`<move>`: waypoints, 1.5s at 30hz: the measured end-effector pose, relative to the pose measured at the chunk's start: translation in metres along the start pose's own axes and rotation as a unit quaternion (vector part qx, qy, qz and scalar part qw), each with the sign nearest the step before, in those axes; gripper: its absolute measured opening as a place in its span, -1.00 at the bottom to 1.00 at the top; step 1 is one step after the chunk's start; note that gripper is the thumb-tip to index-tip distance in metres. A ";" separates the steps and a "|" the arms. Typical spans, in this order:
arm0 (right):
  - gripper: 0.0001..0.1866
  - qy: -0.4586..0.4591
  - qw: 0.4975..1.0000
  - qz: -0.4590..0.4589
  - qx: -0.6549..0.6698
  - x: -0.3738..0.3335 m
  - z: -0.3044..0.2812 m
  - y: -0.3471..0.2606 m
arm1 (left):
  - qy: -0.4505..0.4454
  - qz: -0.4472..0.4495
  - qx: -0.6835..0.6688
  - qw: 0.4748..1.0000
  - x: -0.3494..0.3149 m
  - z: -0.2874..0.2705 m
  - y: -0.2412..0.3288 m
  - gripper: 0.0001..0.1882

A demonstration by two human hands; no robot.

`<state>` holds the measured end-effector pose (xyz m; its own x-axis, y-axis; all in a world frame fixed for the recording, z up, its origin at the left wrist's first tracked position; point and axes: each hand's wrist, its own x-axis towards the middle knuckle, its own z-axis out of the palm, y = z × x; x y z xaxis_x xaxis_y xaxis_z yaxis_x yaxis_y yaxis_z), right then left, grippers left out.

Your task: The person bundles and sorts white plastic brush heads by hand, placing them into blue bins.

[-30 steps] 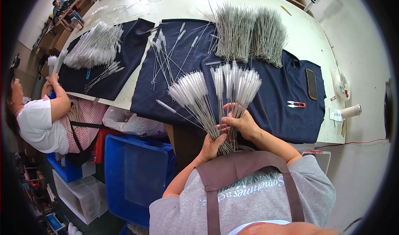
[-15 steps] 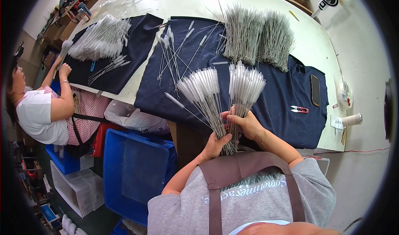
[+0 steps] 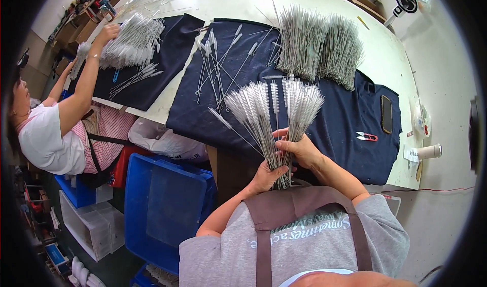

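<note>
My left hand (image 3: 266, 177) is closed round the lower wire stems of a fanned bunch of white-bristled wire brushes (image 3: 248, 104). Just to the right, my right hand (image 3: 300, 150) grips a second bunch of the same brushes (image 3: 303, 100), its thumb across the stems. The bristle heads point away from me, over the table edge. Between the two bunches one brush (image 3: 275, 96) stands apart, and another single brush (image 3: 220, 118) leans out to the left. The stems meet and overlap near my left hand, so which hand holds some of them is hard to see.
A dark blue cloth (image 3: 335, 134) covers my part of the table, with loose brushes (image 3: 215, 66), big upright brush stacks (image 3: 304, 43), red-handled thread snips (image 3: 367, 136) and a phone (image 3: 386, 114). At left a co-worker (image 3: 56, 129) reaches over a brush pile (image 3: 134, 41). Blue bins (image 3: 167, 211) stand below.
One brush now stands separate in the gap between my two bunches. The co-worker's hand has moved up and right onto the brush pile. My view has shifted slightly.
</note>
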<state>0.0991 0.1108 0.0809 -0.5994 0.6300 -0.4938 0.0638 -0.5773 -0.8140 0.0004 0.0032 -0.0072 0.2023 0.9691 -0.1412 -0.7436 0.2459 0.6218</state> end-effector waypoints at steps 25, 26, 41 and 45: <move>-0.52 -0.048 0.996 -0.014 0.071 0.001 -0.007 0.011 | -0.024 -0.007 -0.036 0.999 -0.007 -0.003 -0.004 -0.52; -0.50 -0.061 0.994 -0.013 0.086 0.003 -0.010 0.013 | -0.027 -0.007 -0.030 0.999 -0.007 -0.003 -0.004 -0.53; -0.75 -0.003 0.997 -0.015 0.070 0.004 -0.008 0.011 | -0.031 -0.010 -0.127 0.991 -0.006 0.002 0.002 -0.49; -0.75 -0.003 0.996 -0.013 0.085 0.006 -0.011 0.012 | -0.001 0.008 -0.076 0.997 -0.006 0.000 -0.003 -0.52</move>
<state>0.1052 0.1131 0.0650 -0.6033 0.6432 -0.4715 -0.0868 -0.6407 -0.7629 0.0013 -0.0034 -0.0079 0.1919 0.9727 -0.1302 -0.8345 0.2316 0.4999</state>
